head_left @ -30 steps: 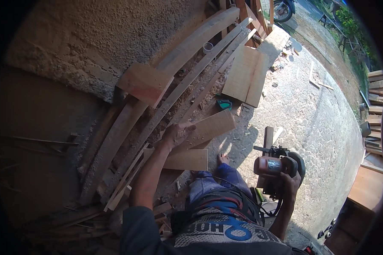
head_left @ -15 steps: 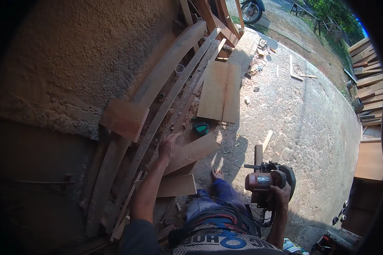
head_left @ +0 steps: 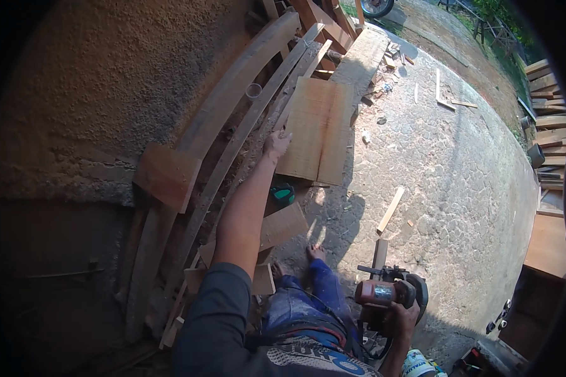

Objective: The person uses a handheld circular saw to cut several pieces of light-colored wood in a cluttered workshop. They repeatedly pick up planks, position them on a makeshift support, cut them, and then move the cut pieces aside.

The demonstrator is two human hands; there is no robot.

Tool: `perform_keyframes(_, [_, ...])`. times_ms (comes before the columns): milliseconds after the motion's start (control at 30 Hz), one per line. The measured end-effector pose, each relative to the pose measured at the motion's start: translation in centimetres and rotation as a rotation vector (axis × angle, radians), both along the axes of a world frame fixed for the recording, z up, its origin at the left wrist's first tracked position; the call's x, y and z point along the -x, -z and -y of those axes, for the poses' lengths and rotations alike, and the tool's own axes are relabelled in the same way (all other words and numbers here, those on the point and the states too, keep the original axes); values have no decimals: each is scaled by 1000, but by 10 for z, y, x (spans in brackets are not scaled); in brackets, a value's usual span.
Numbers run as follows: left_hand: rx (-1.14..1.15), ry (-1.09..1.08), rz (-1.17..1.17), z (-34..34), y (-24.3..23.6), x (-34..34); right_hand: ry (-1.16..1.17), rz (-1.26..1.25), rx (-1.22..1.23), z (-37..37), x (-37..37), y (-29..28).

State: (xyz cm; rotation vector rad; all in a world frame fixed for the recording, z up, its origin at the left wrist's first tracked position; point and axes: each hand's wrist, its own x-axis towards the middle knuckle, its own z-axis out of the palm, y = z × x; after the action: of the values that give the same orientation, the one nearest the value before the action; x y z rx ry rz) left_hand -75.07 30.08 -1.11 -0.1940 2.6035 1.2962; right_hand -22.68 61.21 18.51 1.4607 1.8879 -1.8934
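**Left arm extending toward the plywood sheet while the right hand is carrying the power tool**

Over the last second the left hand [head_left: 277, 144] has left the small wood offcuts near the knees and is now stretching out at full arm's length, suggesting the work is shifting to a new piece. Its fingers are resting on or just at the near-left edge of the flat rectangular light-brown plywood sheet [head_left: 317, 129]; whether they are gripping it cannot be told. The right hand [head_left: 401, 314] is closing around the red-and-black handheld power tool [head_left: 387, 294], holding it low and well apart from the sheet, on its near-right side. Just near of the sheet a small green round object [head_left: 282, 195] is lying, under the forearm. To the sheet's left, long curved wooden planks [head_left: 233, 94] are leaning against the rough wall.
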Motion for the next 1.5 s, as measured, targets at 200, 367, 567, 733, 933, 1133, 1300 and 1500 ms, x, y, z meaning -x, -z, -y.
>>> perform_keyframes(200, [-365,-250,175,4,15,25,-12,-26,-30,-3,-7,14])
perform_keyframes(367, [-441,-250,70,-9,-18,37,-15,38,-47,-3,-8,14])
perform_keyframes(567, [-456,-194,-257,-46,-150,10,-45,-44,-46,1,-1,8])
perform_keyframes(733, [-278,-89,-665,4,-229,-51,-124,-203,-82,10,23,-8])
perform_keyframes(933, [-663,-451,-690,136,-292,-176,-217,-474,1,46,43,-52])
perform_keyframes(1133, [-1016,-962,-391,248,-282,-350,-325,-676,68,106,67,-124])
perform_keyframes(1300, [-1018,-1277,-523,311,-225,-522,-606,-768,88,187,81,-172])
perform_keyframes(1500, [-1014,-1800,-598,334,-148,-693,-1012,-838,81,255,65,-152])
